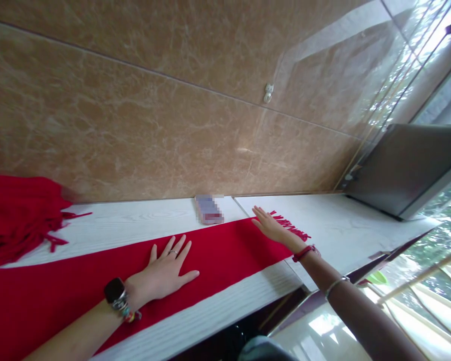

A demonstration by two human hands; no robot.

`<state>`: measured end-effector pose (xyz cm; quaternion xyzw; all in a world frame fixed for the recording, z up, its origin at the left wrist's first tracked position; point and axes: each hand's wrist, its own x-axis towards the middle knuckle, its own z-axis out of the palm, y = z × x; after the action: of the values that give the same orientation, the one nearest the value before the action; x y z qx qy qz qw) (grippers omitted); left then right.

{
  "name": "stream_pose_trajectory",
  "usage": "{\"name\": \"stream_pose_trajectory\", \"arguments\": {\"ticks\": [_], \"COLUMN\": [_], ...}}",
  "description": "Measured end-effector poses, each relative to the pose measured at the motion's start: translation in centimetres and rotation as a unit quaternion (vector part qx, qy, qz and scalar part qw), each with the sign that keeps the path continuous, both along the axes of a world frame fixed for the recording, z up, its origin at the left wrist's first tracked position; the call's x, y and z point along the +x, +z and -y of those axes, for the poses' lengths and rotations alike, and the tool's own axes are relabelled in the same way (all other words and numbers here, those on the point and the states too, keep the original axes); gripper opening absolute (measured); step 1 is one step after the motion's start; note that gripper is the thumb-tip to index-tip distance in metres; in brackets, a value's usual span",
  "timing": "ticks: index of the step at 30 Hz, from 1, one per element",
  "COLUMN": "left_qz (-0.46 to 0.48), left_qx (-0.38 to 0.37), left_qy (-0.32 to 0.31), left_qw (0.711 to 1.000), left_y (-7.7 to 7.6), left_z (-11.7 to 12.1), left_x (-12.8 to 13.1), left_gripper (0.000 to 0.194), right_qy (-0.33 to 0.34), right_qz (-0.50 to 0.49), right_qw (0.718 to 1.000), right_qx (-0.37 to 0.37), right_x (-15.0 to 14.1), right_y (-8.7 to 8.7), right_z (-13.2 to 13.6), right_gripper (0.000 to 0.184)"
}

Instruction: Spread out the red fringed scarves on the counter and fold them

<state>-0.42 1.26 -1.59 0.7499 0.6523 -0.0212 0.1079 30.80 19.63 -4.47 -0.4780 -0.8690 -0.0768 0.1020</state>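
A long red scarf (218, 255) lies spread along a white wooden counter, its fringe at the right end. Flat on its middle rests my left hand (165, 273), fingers spread, with a ring, a dark watch and a beaded bracelet. My right hand (268, 225) lies stretched out on the scarf near the fringed end and its far edge; a red band and a silver bangle circle that arm. Neither hand grips the cloth. At the far left, a bunched red fringed cloth (22, 215) sits against the wall.
Behind the scarf, a phone-like object (209, 209), blurred out, lies by the wall. A brown marbled tile wall (154, 125) rises behind the white counter (338, 220). A dark grey boxy panel (409, 165) stands at the counter's right end, near a bright window.
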Motion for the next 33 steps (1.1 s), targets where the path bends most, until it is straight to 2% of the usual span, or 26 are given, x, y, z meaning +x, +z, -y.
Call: {"name": "stream_pose_trajectory", "arguments": {"ticks": [3, 5, 7, 10, 14, 16, 18, 22, 26, 28, 30, 33], "left_qz": [0.004, 0.008, 0.011, 0.015, 0.019, 0.019, 0.021, 0.021, 0.017, 0.012, 0.007, 0.002], "left_qx": [0.008, 0.012, 0.016, 0.023, 0.020, 0.023, 0.026, 0.036, 0.035, 0.033, 0.036, 0.048], "left_qy": [-0.003, -0.006, -0.010, -0.012, -0.010, -0.010, -0.012, -0.017, -0.019, -0.019, -0.019, -0.022], "left_qw": [1.000, 1.000, 1.000, 1.000, 1.000, 1.000, 0.999, 0.999, 0.999, 0.999, 0.999, 0.999], "left_y": [-0.2, -0.2, -0.2, 0.0, 0.3, 0.4, 0.2, -0.3, -0.5, -0.4, -0.4, -0.5], "left_z": [0.1, 0.1, 0.2, 0.4, 0.5, 0.5, 0.5, 0.3, 0.2, 0.1, 0.1, 0.3], "left_x": [0.0, -0.1, 0.0, 0.0, 0.2, 0.3, 0.3, 0.1, 0.0, 0.0, 0.1, 0.1], "left_gripper": [0.078, 0.078, 0.079, 0.079, 0.077, 0.077, 0.077, 0.078, 0.081, 0.081, 0.080, 0.076], "right_qy": [0.136, 0.164, 0.135, 0.063, 0.007, -0.007, -0.017, 0.010, 0.159, 0.189, 0.183, 0.155], "right_qz": [-0.013, -0.016, -0.003, 0.034, 0.058, 0.051, 0.036, 0.013, -0.040, -0.040, -0.029, -0.014], "right_qw": [0.991, 0.985, 0.988, 0.994, 0.995, 0.997, 0.998, 0.999, 0.986, 0.980, 0.980, 0.984], "right_qx": [-0.011, -0.042, -0.071, -0.087, -0.078, -0.063, -0.043, -0.028, -0.039, -0.050, -0.068, -0.085], "right_x": [-4.4, -6.0, -6.0, -3.7, 0.3, 1.0, 0.5, -3.7, -8.8, -10.4, -10.9, -9.4], "right_y": [0.3, -0.1, -0.8, -1.4, -0.8, -0.4, -0.1, 0.2, 0.9, 1.1, 1.0, 0.4], "right_z": [2.8, 4.0, 4.1, 2.5, 0.0, -0.3, 0.0, 2.9, 8.5, 11.2, 12.9, 13.1], "right_gripper": [0.057, 0.060, 0.059, 0.050, 0.038, 0.038, 0.042, 0.050, 0.062, 0.066, 0.064, 0.058]}}
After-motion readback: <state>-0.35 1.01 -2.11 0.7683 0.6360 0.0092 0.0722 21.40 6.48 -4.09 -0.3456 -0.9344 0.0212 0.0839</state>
